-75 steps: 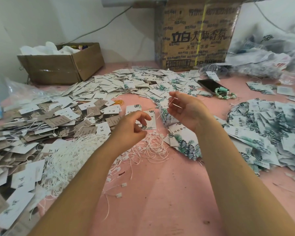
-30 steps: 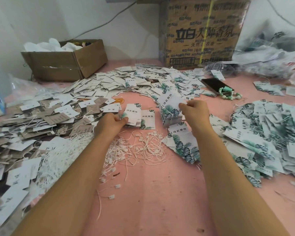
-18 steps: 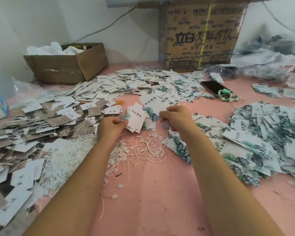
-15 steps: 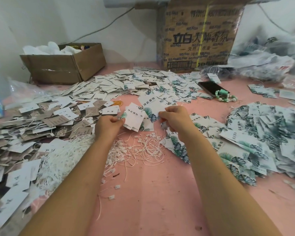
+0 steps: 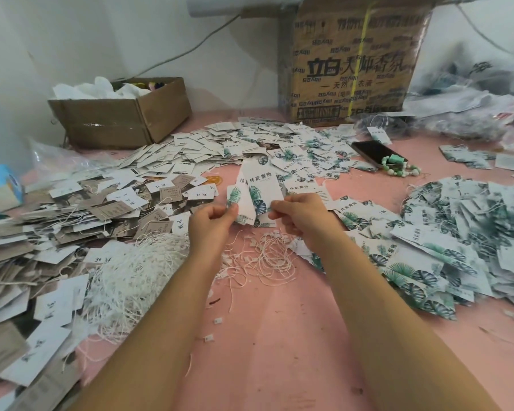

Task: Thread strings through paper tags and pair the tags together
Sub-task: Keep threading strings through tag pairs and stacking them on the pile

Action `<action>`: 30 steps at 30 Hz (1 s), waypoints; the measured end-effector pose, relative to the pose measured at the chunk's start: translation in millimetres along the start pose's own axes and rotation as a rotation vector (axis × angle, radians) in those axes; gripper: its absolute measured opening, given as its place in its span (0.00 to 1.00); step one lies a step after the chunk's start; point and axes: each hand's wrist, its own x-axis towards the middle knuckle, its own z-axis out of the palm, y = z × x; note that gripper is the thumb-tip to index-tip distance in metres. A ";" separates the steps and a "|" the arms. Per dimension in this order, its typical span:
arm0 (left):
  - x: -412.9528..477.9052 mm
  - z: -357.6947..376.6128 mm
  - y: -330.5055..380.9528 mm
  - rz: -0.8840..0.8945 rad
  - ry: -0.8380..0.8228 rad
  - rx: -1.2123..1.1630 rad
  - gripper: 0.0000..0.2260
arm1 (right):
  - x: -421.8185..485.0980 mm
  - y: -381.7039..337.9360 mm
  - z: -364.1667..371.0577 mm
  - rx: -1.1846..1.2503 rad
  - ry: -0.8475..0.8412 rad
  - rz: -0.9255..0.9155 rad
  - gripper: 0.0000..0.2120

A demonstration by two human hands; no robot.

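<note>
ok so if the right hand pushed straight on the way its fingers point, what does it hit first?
Its fingers point left and pinch the white leaf-printed paper tags. Past those, the right hand would likely meet the left hand, which holds the tags from the other side; depth is uncertain.

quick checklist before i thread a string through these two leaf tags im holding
1. Left hand pinches rear tag: ok.
2. Right hand pinches front tag: ok.
3. Tags squared up: not ok, fanned apart.
4. Punch holes in view: cannot tell.
5. String held in either hand: cannot tell.
6. Loose strings on the table just below the hands: ok.
</note>
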 end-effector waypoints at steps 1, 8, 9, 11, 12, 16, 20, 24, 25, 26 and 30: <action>-3.4 1.8 1.5 0.002 -0.007 -0.025 0.07 | -0.8 1.3 1.4 -0.010 0.003 -0.003 0.06; -13.9 7.8 17.5 -0.085 -0.123 -0.221 0.07 | -1.2 -3.4 0.9 0.120 -0.184 0.011 0.07; -13.0 7.0 21.2 -0.103 -0.156 -0.228 0.08 | -1.1 -5.3 -1.1 0.131 -0.199 0.002 0.08; -9.9 3.8 27.7 -0.134 -0.252 -0.221 0.06 | -1.4 -8.6 -5.3 0.119 -0.248 -0.017 0.08; -9.3 2.7 29.9 -0.144 -0.297 -0.237 0.07 | -1.9 -10.1 -6.9 0.092 -0.279 -0.023 0.08; -6.7 2.7 34.3 -0.050 -0.221 -0.402 0.05 | -7.1 -16.5 -7.3 -0.109 -0.389 -0.040 0.10; -3.5 2.8 34.8 0.057 -0.092 -0.348 0.05 | -14.1 -23.7 -6.2 -0.273 -0.386 -0.063 0.11; -5.5 1.4 35.2 0.126 -0.115 -0.333 0.08 | -18.6 -35.6 -7.0 -0.467 -0.202 -0.107 0.13; -6.7 2.6 35.3 0.135 -0.113 -0.332 0.08 | -18.8 -37.8 -6.9 -0.518 -0.157 -0.134 0.15; -8.1 4.4 35.1 0.138 -0.114 -0.328 0.08 | -19.5 -39.8 -7.1 -0.554 -0.120 -0.167 0.17; -15.0 12.3 34.6 0.138 -0.153 -0.286 0.07 | -23.0 -46.0 -6.8 -0.590 -0.019 -0.323 0.12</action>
